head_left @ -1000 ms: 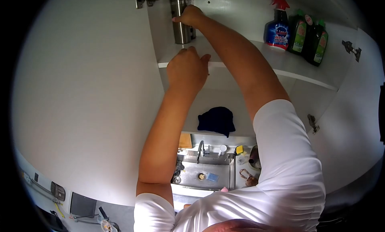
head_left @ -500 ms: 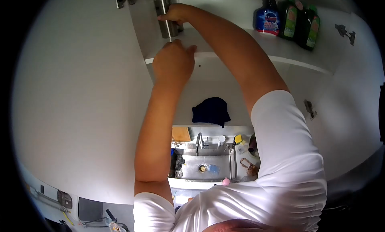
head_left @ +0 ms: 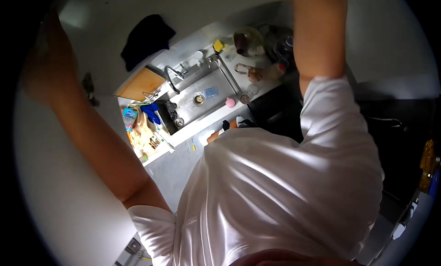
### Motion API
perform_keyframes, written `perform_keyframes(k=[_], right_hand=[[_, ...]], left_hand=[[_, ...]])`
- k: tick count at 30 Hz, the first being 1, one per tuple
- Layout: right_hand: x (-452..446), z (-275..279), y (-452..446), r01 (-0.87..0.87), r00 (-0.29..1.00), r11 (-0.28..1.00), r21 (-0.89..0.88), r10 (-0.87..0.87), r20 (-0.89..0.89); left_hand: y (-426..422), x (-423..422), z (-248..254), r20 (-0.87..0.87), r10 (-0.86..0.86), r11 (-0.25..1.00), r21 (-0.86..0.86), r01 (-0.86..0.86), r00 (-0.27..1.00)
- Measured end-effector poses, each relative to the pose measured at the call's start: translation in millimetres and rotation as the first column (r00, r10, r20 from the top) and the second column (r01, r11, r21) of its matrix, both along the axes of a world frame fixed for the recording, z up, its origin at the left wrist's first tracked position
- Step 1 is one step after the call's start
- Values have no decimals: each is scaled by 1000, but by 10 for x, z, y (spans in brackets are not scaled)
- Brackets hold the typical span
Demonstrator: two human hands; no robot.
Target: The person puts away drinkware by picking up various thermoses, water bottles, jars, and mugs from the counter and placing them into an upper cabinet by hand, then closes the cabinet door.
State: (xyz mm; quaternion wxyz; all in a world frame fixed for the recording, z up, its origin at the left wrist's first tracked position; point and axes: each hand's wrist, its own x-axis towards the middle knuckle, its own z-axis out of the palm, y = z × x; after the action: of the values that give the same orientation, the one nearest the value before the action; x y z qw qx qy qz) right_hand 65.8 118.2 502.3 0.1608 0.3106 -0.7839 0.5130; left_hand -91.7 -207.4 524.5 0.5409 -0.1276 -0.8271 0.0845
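dark cloth [head_left: 147, 42], near-black with a blue cast, soft, bunched into a low rounded heap, lying flat-based on the pale cabinet floor [head_left: 101, 41] close to its front edge, cabinet door [head_left: 69, 183], smooth pale panel, standing open, lower area shaded to bright

A person in a white shirt [head_left: 257, 188] stretched upward, left hand [head_left: 48, 73] blurred in shadow near a pale door [head_left: 50, 178], right arm [head_left: 319, 36] extending past the top edge. Below, a tap [head_left: 172, 80] curved over a steel sink [head_left: 189, 110] beside a wooden board [head_left: 141, 84].
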Motion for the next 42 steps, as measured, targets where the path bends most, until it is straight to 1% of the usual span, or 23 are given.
perform_keyframes(k=[2,3,4,5,8,10,11,14,16,18,20,21,25,27,28,30,32,33,35,36,38,40,42], right_hand=[[251,-637,420,16,980,995,-97,3,199],[324,-997,614,53,954,989,-138,-10,300],[380,-1376,802,110,919,978,-175,-33,392],[385,-1806,1013,158,888,972,-176,-61,457],[272,-3587,1376,582,571,767,-271,-148,807],[201,-4755,1400,808,311,579,-110,-260,914],[116,-5580,1512,815,262,580,-14,-347,900],[-138,-6404,1374,788,75,482,382,-692,718],[-356,-6771,1405,760,48,487,430,-703,710],[-740,-7165,1411,746,31,492,449,-699,714],[-1111,-7611,1421,758,-101,282,588,-840,533],[-1268,-7656,1482,762,-174,322,562,-735,656],[-1598,-7922,1505,790,-186,230,569,-793,580],[-1701,-8112,1595,767,-39,434,473,-704,710],[-1749,-8181,1619,770,-37,429,472,-709,704],[-1858,-8289,1596,758,-97,365,541,-757,647],[-2161,-8995,1727,755,-134,352,553,-743,655],[-2303,-9230,1801,893,-128,125,432,-850,512],[-2251,-9157,1743,966,-164,-76,249,-920,356],[-2111,-8696,1725,987,-139,-41,155,-702,698],[-1908,-8277,1647,997,-67,-46,54,-373,925],[-1713,-8042,1661,999,49,-11,-53,-224,973],[-1266,-7515,1577,995,79,88,-56,-282,956]], left_hand=[[332,445,-537,-20,-621,781,68,621,783],[553,718,-820,89,-788,615,140,776,609],[730,907,-1239,272,-905,421,451,787,328],[907,1095,-1657,281,-959,250,754,607,47],[1189,1447,-2477,654,-739,621,754,215,-160],[1225,1506,-3040,698,-661,673,713,194,-275],[1264,1549,-3190,709,-636,700,697,157,-305],[1286,1594,-3614,687,-624,725,687,52,-374],[1224,1603,-3810,740,-577,739,653,166,-345],[1219,1600,-3928,733,-604,755,652,72,-312],[1098,1567,-4126,736,-596,775,631,7,-320],[1120,1532,-4232,746,-575,791,611,3,-336],[901,1484,-4609,734,-579,806,579,-118,-355],[894,1464,-4699,732,-568,819,548,-171,-377],[895,1454,-4755,739,-554,828,536,-163,-384],[906,1423,-4802,733,-527,844,508,-170,-430],[885,1411,-4870,714,-548,834,509,-214,-436],[942,1389,-4845,726,-532,842,510,-178,-436],[998,1384,-4820,737,-518,846,515,-135,-434],[1013,1375,-4814,737,-519,846,515,-137,-434],[1003,1366,-4758,731,-505,854,501,-142,-459],[967,1343,-4714,741,-501,855,504,-122,-448],[973,1305,-4638,755,-501,838,545,-22,-423]])
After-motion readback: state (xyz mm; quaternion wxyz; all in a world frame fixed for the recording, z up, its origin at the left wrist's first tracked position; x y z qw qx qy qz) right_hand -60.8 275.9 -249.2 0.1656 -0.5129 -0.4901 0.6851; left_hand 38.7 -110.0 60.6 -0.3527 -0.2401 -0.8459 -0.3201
